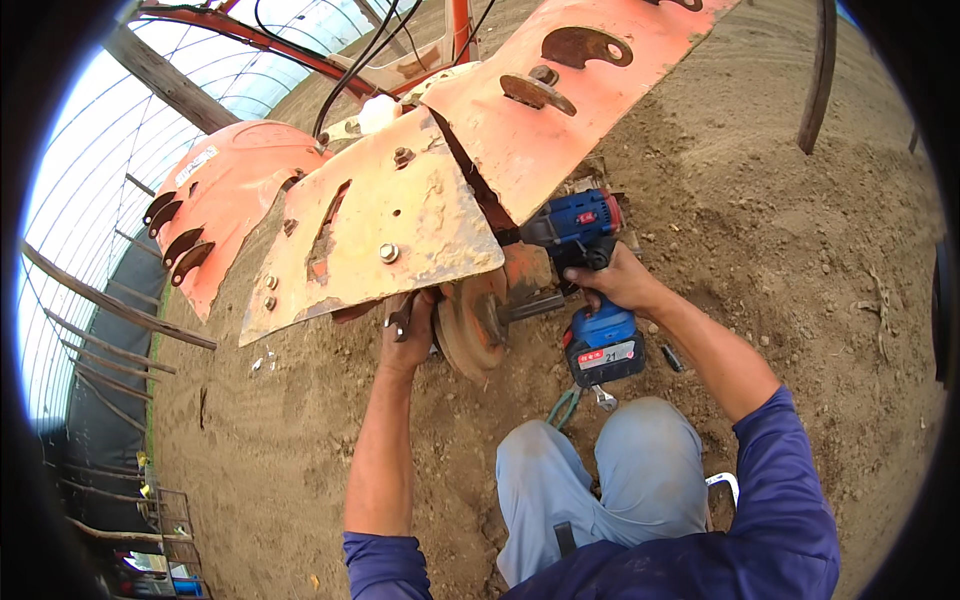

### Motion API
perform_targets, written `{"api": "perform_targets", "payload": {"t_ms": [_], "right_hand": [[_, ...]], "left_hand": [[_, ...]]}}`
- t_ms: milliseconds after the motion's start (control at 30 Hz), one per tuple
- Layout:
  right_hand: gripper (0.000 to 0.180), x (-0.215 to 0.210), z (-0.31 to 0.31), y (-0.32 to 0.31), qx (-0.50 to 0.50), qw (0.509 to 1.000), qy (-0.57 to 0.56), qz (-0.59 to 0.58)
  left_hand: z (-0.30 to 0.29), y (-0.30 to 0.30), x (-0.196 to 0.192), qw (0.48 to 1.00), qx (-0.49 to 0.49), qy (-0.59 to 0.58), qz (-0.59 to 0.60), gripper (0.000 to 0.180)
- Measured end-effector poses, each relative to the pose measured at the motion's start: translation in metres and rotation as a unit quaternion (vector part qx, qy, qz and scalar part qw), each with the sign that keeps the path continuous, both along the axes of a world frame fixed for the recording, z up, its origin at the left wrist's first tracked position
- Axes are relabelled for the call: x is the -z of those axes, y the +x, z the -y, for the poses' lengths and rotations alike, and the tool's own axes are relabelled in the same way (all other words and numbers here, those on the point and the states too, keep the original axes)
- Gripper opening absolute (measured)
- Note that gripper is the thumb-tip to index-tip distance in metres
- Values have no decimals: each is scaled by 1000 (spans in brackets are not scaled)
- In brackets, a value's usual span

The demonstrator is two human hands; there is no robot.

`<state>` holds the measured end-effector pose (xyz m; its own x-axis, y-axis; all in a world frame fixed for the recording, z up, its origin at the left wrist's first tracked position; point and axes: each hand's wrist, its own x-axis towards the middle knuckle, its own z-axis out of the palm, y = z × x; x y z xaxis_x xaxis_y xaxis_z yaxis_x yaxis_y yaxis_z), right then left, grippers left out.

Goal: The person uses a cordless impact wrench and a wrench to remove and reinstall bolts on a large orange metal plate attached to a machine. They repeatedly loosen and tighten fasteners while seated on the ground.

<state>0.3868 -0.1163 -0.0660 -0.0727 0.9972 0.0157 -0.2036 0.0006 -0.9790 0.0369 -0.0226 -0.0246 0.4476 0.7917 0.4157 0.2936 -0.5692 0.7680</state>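
Observation:
My right hand [622,282] grips the handle of a blue cordless impact wrench [590,290]. Its long socket [532,306] points left at the rusty round hub [470,322] under an orange tiller cover [385,235]. My left hand [408,335] reaches under the cover's lower edge, left of the hub, and holds a metal wrench [400,320] there. Mud cakes the cover, which carries several bolts. My knees [600,470] in light blue trousers are below the hub.
Pliers with green handles [565,405] and a small spanner [604,399] lie on the dirt by my knee. Curved tiller blades [180,245] hang at the left. A greenhouse frame and wooden poles [110,300] stand at the left edge. A post [815,80] rises upper right.

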Motion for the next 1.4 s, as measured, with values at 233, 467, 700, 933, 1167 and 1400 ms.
{"api": "perform_targets", "payload": {"t_ms": [233, 467, 700, 933, 1167, 1400], "right_hand": [[25, -5, 8, -11, 88, 985, 58, 136], [29, -5, -18, -8, 82, 990, -12, 113], [28, -10, -20, -8, 51, 987, -15, 154], [32, 2, -20, -8, 60, 983, -18, 171], [32, 24, -26, 2, 10, 996, -60, -69], [46, 46, -23, 12, -47, 984, -41, -167]], "left_hand": [[4, -2, 1, 999, -25, -28, -9, 22], [4, 1, -4, 997, -18, 41, -56, 26], [12, 6, -9, 999, -20, 7, -25, 28], [5, 4, -6, 1000, -1, -22, -1, 24], [5, 6, -8, 1000, 6, -4, 15, 24], [8, 5, -12, 998, -12, -53, 20, 17]]}}
